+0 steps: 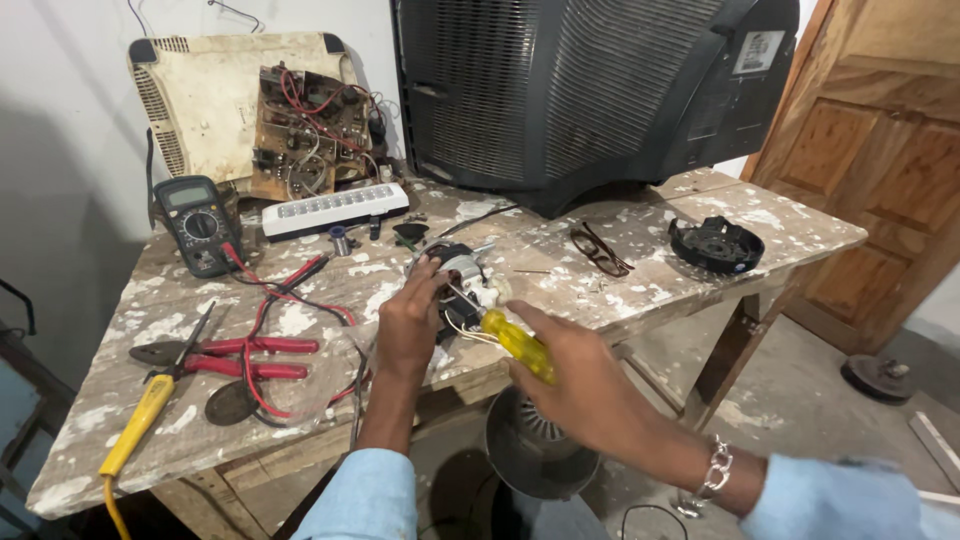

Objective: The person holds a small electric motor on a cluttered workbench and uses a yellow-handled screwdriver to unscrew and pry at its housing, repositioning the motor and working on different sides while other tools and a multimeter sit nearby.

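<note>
My left hand (408,325) grips a small electric motor (462,275) with white and black parts, near the front edge of the paint-stained wooden table (640,270). Thin wires trail from the motor toward me. My right hand (585,385) holds a screwdriver with a yellow handle (518,345); its shaft points up and left into the motor. A metal bracelet (716,470) is on my right wrist.
Red-handled pliers (230,355), a yellow-handled tool (140,420), a multimeter (198,222) with red leads, a white lamp strip (335,210), eyeglasses (600,250) and a black round part (716,244) lie on the table. An old television (590,90), a circuit board (310,130) behind. A grey housing (540,450) sits below.
</note>
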Demonstrator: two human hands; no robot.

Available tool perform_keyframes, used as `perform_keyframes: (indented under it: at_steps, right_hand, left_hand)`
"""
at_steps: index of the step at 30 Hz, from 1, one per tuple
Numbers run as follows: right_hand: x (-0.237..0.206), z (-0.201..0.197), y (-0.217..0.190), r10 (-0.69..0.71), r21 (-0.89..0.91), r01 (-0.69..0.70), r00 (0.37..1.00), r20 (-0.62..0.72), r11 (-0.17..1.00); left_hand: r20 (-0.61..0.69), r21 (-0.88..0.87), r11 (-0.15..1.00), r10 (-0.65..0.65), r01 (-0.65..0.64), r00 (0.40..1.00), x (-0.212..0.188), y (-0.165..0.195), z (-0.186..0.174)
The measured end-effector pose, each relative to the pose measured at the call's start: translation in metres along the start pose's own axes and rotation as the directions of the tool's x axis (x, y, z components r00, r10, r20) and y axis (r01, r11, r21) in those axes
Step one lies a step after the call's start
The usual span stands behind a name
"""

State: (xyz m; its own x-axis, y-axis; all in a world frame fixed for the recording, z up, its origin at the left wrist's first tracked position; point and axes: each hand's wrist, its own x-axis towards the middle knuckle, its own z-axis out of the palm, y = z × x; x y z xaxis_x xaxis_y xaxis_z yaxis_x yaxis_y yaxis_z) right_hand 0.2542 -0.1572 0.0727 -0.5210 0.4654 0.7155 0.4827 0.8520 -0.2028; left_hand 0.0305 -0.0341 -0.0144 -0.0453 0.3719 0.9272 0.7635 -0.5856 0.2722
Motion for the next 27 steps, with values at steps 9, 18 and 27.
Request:
perform_keyframes:
  at_steps: [9, 18, 27]
  right_hand:
    - [0.009, 0.021, -0.031, 0.723, 0.661, -0.717, 0.336, 0.604, -0.219]
    - [0.012, 0.017, -0.025, 0.730, 0.659, -0.735, 0.364, 0.579, -0.157]
    - [0.013, 0.024, 0.002, 0.722, 0.602, -0.786, 0.499, 0.479, 0.143]
  left_hand:
    - [0.083, -0.161, 0.961, -0.213, 0.224, 0.974, 0.009, 0.005, -0.009]
    - [0.191, -0.267, 0.825, -0.461, 0.498, 0.866, 0.014, -0.008, -0.007]
    - [0.218, -0.286, 0.778, -0.516, 0.560, 0.828, 0.015, -0.002, -0.012]
